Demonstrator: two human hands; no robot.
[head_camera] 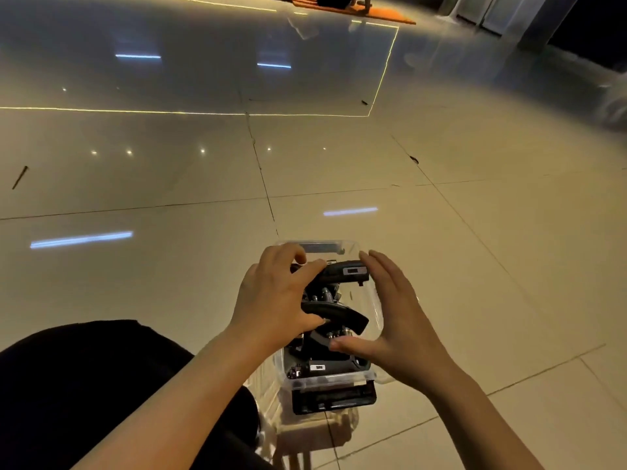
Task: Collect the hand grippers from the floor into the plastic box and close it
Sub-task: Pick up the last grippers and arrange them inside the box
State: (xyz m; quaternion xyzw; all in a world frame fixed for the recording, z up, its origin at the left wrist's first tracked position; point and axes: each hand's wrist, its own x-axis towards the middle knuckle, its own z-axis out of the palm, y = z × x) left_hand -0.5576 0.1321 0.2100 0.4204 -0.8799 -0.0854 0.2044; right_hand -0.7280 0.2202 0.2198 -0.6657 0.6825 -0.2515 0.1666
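Clear plastic box (334,379), lower centre of frame on the tiled floor (441,266): holds several black hand grippers (330,362); no lid seen fitted, so closing appears left to do. Left hand (271,300) curls round one hand gripper (339,313) over the opening; right hand (393,317) flat, fingers straight, against the box's right wall, holding nothing. No loose grippers visible on the floor around; open room on all sides except the person's dark-clothed leg (84,385), lower left.

Glossy tiled floor (169,184) under clear plastic box (334,379), orange mat (383,13).
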